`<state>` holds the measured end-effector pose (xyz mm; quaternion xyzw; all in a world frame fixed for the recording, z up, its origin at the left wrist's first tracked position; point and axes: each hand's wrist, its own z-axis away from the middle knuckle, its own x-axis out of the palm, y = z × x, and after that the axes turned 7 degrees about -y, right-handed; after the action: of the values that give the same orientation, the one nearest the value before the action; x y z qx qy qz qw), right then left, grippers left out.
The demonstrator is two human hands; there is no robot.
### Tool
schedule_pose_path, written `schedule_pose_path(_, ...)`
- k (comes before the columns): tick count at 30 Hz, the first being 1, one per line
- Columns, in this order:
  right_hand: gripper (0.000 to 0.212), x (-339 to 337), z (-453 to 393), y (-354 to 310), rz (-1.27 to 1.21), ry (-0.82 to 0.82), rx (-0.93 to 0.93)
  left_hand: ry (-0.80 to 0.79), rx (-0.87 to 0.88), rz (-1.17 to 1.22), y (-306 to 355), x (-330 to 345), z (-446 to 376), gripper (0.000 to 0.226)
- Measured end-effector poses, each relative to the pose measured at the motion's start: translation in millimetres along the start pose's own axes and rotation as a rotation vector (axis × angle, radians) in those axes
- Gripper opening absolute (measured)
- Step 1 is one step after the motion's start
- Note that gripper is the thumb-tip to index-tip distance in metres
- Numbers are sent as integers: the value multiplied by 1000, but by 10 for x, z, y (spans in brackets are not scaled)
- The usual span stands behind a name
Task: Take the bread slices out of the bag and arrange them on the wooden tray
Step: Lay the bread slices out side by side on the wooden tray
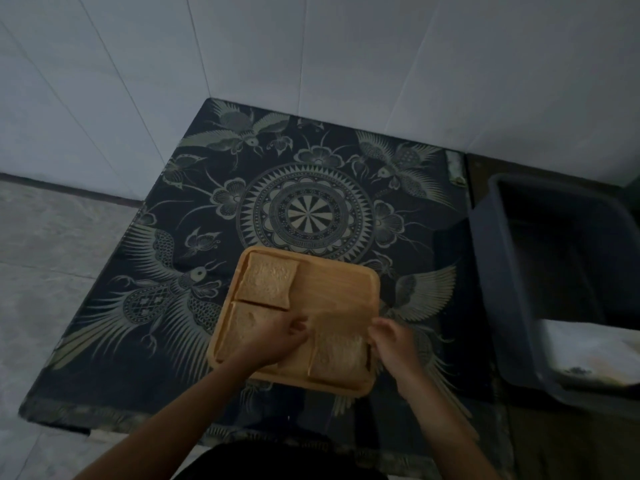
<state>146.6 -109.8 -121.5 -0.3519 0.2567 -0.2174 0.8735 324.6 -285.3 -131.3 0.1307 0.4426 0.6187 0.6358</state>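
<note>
- Both hands are working over the near half of the wooden tray, seen from the head camera.
- Left hand is resting on the tray between two slices, fingers curled loosely toward the near-right bread slice; whether they are pinching its edge is too blurred to tell.
- Right hand is sitting at that slice's right edge, fingers bent and touching it; its grip is unclear too.
- Near-left slice is lying partly under the left wrist.
- Far-left slice is lying flat in the tray's far-left corner, apart from both hands.
- Tray is sitting on a dark patterned cloth.
- Grey plastic tub is standing to the right, well apart from the tray.
</note>
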Motion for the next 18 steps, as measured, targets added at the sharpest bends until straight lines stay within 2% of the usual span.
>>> schedule_pose_path(5, 41, 60, 131, 264, 139, -2, 38, -43, -69, 72, -14, 202, 24, 49)
schedule_pose_path(10, 43, 146, 191, 346, 225, 19, -9, -21, -47, 105, -2, 314, 99, 19)
schedule_pose_path(14, 43, 138, 210, 350, 211, -9, -15, 1, -55, 73, 12, 386, 133, 30)
schedule_pose_path(18, 47, 111, 249, 377, 204, -43, -11, 18, -71, 96, 21, 437, 171, 30)
